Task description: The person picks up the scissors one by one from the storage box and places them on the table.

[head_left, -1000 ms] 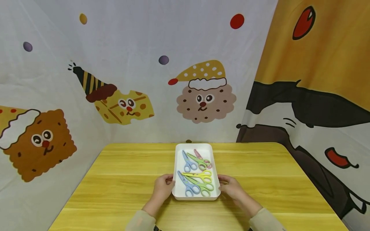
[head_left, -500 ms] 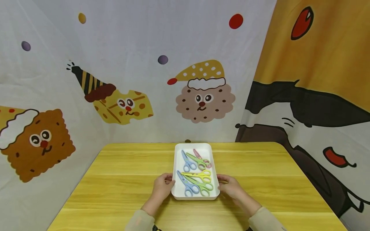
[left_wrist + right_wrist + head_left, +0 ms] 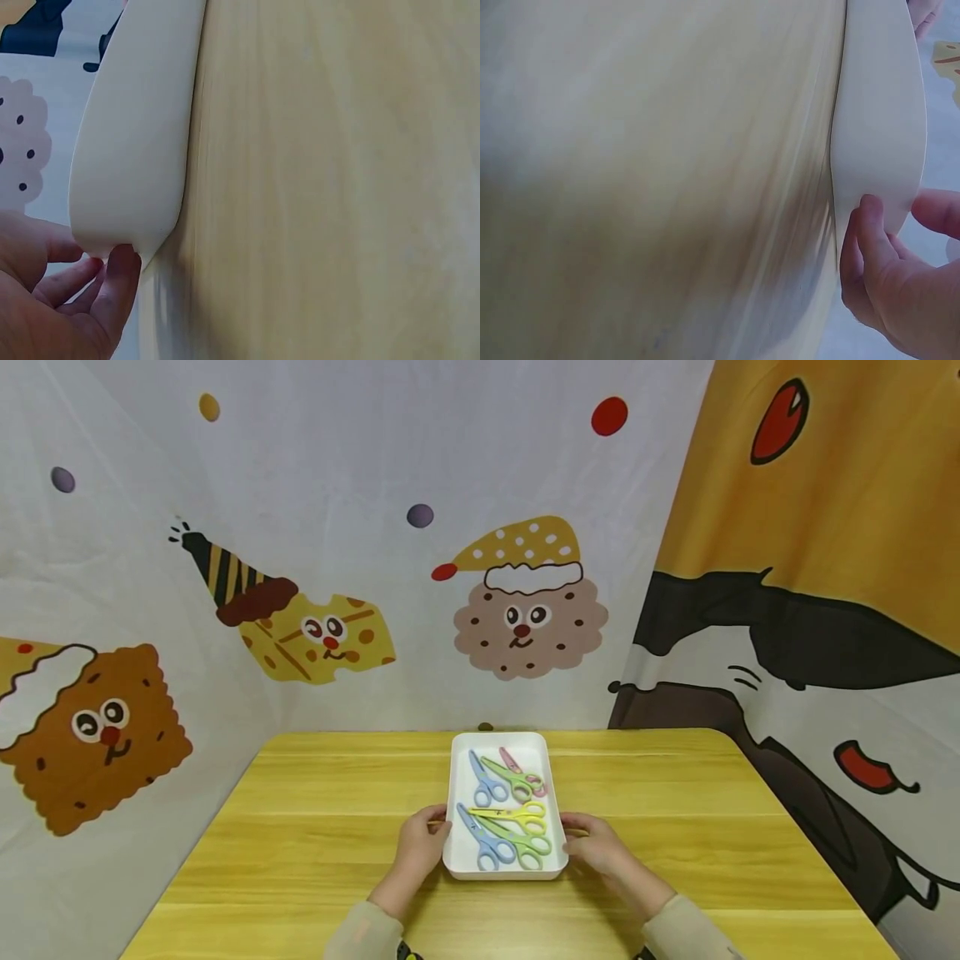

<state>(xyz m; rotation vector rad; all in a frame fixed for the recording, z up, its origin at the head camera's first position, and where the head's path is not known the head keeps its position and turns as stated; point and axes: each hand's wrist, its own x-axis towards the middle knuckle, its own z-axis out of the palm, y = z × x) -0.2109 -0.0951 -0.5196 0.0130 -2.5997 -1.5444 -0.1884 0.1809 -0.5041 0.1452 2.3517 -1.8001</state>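
A white tray (image 3: 504, 876) sits on the wooden table, with several kids' scissors lying in it. Nearest me are a blue pair (image 3: 468, 821), a green pair (image 3: 517, 838) and a yellow pair (image 3: 516, 814); farther back lie another blue pair (image 3: 478, 770), a green pair (image 3: 501, 769) and a pink pair (image 3: 510, 758), partly covered. My left hand (image 3: 420, 843) holds the tray's left side near its front corner. On the opposite side, my right hand (image 3: 597, 843) holds it likewise. The left wrist view has fingertips (image 3: 124, 259) against the tray wall; in the right wrist view, fingers (image 3: 871, 214) touch it too.
The yellow wood-grain table (image 3: 337, 785) spreads out to both sides of the tray. Behind it hangs a pale curtain (image 3: 337, 460) printed with cartoon biscuits and cheese, close to the table's far edge. An orange and black printed part (image 3: 862, 510) is at right.
The head view has turned slightly, so everything appears shifted a little left. Hands, tray and scissors keep their places.
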